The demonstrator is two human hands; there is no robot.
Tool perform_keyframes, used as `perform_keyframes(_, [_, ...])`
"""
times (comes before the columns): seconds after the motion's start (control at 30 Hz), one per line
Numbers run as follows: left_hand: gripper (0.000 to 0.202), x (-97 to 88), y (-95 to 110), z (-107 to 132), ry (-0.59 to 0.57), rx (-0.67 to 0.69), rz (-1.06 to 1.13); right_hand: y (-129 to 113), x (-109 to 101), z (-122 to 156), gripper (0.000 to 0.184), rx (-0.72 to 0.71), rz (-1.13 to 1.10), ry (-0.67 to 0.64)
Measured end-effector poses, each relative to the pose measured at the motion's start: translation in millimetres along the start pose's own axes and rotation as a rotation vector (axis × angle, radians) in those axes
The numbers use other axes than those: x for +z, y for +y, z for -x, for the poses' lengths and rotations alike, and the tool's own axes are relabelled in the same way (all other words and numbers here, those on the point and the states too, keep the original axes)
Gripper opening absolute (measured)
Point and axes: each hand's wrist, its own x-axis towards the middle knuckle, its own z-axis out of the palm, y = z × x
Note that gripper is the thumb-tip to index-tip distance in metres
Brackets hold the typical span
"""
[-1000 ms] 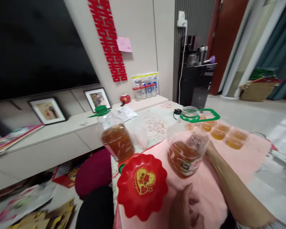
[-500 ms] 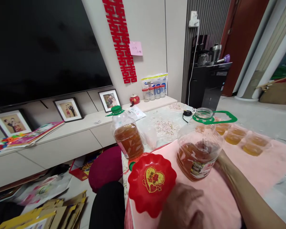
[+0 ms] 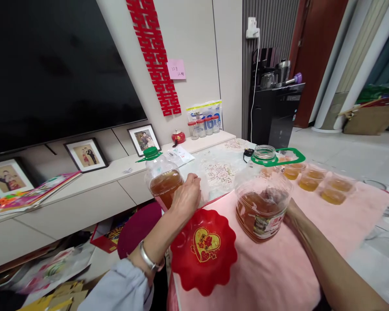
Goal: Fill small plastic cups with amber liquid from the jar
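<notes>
My left hand (image 3: 186, 196), with a silver bangle at the wrist, is closed at the rim of a clear plastic cup (image 3: 205, 190), partly hidden behind the fingers. Just left of it stands a capped jug (image 3: 164, 181) of amber-brown liquid with a green lid. On the pink cloth, an uncapped jug (image 3: 262, 211) with a green handle ring holds similar liquid. Against its far right side my right hand (image 3: 280, 198) grips it, the fingers partly seen through the plastic. A red scalloped dish (image 3: 204, 252) with a gold heart lies between my forearms.
Several clear cups of yellow liquid (image 3: 333, 196) stand on the pink cloth (image 3: 340, 229) at right. A black tape measure (image 3: 248, 153) lies behind the open jug. Red-lidded jars (image 3: 201, 128) and picture frames (image 3: 86, 155) line the white cabinet (image 3: 84, 203).
My left hand has moved from low in front of the red dish, forward and left to the clear cup by the capped jug. My right hand stays on the open jug. The view has shifted slightly.
</notes>
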Motion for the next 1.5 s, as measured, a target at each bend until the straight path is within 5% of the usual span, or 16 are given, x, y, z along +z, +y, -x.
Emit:
perform_keyframes(0.3, [0.024,6.0,-1,-32,-0.16,-0.067,-0.196,-5,3,5,0.032,0.023,-0.018,-0.027])
perform_keyframes(0.7, [0.025,1.4,-2,-34,-0.18,-0.084,-0.141,-5,1,6,0.03,0.066,-0.004,-0.011])
perform_keyframes(1.03, [0.021,-11.3,-4,-30,-0.097,-0.029,-0.121,-4,2,-1,0.026,0.075,0.03,0.088])
perform_keyframes(1.5, [0.021,-41.5,3,-8,0.108,0.038,-0.005,-9,3,8,0.028,0.074,0.02,-0.023])
